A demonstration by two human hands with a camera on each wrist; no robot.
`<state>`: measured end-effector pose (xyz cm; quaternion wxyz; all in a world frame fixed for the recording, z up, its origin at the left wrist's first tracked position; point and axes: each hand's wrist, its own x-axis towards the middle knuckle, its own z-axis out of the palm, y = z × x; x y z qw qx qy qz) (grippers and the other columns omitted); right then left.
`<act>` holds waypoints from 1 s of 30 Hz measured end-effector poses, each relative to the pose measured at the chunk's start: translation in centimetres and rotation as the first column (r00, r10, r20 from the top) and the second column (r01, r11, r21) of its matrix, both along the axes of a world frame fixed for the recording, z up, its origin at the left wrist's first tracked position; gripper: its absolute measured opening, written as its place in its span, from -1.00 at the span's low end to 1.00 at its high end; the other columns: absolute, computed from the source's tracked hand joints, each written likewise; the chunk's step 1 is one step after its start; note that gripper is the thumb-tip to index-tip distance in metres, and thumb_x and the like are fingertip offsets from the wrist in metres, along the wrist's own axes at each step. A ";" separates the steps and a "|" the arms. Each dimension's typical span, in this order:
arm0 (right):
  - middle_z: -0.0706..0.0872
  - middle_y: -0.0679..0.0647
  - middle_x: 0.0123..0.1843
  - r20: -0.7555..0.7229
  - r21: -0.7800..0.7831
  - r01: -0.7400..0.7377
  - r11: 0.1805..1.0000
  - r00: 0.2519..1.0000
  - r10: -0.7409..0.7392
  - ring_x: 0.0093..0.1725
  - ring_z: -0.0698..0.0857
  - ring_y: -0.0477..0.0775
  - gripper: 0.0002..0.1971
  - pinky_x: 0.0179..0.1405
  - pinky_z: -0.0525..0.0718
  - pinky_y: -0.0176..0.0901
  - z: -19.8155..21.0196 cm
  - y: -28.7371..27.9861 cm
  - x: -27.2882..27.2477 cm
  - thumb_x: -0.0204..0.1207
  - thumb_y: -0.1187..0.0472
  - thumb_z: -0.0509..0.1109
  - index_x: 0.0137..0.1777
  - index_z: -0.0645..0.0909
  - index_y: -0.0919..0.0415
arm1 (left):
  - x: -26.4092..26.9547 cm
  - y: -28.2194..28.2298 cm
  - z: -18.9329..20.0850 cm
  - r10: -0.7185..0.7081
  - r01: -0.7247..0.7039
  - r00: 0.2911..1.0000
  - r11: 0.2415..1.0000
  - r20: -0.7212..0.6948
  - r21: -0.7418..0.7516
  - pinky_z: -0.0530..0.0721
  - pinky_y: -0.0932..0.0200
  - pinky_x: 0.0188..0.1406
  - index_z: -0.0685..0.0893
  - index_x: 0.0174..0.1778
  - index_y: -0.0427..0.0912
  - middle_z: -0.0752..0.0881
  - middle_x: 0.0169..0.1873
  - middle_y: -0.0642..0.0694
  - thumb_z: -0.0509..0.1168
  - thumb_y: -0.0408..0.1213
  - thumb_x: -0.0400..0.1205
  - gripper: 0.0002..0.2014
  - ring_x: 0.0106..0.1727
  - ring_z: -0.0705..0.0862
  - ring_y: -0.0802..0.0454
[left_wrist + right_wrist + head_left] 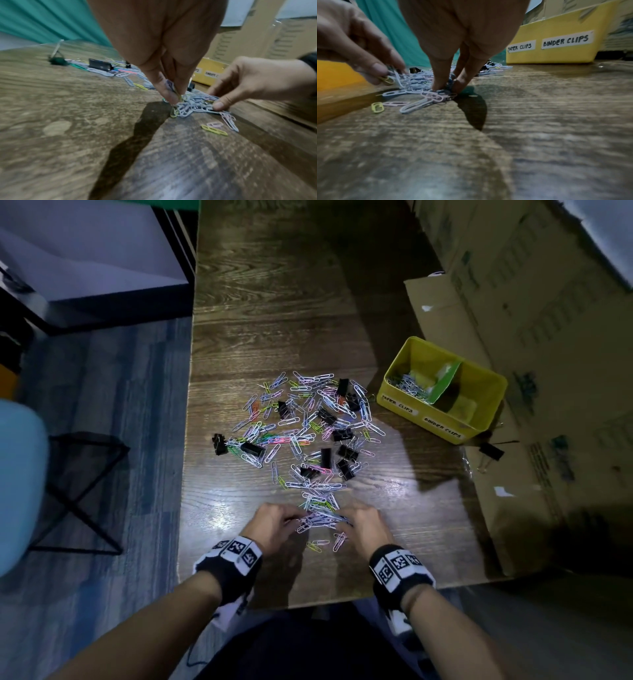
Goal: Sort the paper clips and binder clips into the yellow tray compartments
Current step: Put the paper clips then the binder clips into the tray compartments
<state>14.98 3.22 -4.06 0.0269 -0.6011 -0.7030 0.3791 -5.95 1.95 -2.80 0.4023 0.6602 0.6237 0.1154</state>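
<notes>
Coloured paper clips [301,426] and black binder clips [346,453] lie mixed in a heap on the wooden table [274,302]. Near the front edge, both hands work a small bunch of paper clips [320,517]. My left hand [274,523] pinches clips from the bunch's left side between thumb and fingers [169,94]. My right hand [364,525] pinches clips at its right side [447,86]. The yellow tray [442,422] stands at the right, split by a green divider [445,386]. Its left compartment, labelled PAPER CLIPS [520,47], holds paper clips [409,385]; the right is labelled BINDER CLIPS [565,40].
Cardboard boxes [531,371] line the table's right side behind the tray. One binder clip [491,451] lies on the cardboard right of the tray. A few loose paper clips [320,544] sit near the front edge. A black stool frame [78,494] stands on the floor at left.
</notes>
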 end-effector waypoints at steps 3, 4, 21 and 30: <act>0.72 0.12 0.24 -0.053 -0.018 0.017 1.000 0.998 -0.018 0.21 0.66 0.06 -0.71 0.29 0.50 -0.27 0.1 0.4 1.1 0.51 0.17 0.45 0.22 0.70 0.16 | -1.1 0.6 0.3 0.091 -0.085 0.994 0.992 0.055 -0.097 0.53 0.60 -0.14 0.81 -0.01 -0.06 0.82 -0.18 0.04 0.43 -0.38 0.51 -0.81 -0.31 0.66 0.48; 0.73 0.11 0.22 -0.073 -0.035 0.038 0.999 0.997 -0.040 0.20 0.66 0.05 -0.71 0.32 0.50 -0.26 0.2 0.5 1.5 0.48 0.17 0.48 0.19 0.72 0.16 | -1.5 0.8 0.6 0.128 -0.115 0.988 0.983 0.085 -0.140 0.52 0.61 -0.22 0.81 -0.06 -0.02 0.80 -0.27 0.14 0.45 -0.38 0.49 -0.81 -0.37 0.64 0.51; 0.79 0.00 -0.06 -0.626 -0.157 0.324 0.933 0.698 -0.348 -0.10 0.76 -0.10 -0.72 0.00 0.73 -0.24 8.6 4.5 8.7 0.12 0.22 0.63 -0.12 0.80 0.09 | 3.4 11.3 9.4 0.355 -0.161 0.747 0.917 0.562 -0.365 0.75 0.17 -0.14 0.79 -0.09 -0.21 0.83 -0.21 -0.17 0.47 -0.44 0.33 -0.76 -0.20 0.80 -0.07; 0.80 -0.20 -0.29 -0.791 -0.011 0.510 0.860 0.521 -0.319 -0.22 0.73 -0.31 -0.63 -0.15 0.68 -0.47 14.5 10.4 12.2 0.15 0.57 0.58 -0.05 0.73 0.28 | 15.0 25.0 10.8 0.242 -0.174 0.837 0.968 0.490 -0.181 0.74 0.28 -0.34 0.70 0.04 -0.41 0.77 -0.30 -0.23 0.36 -0.56 0.53 -0.82 -0.44 0.74 0.16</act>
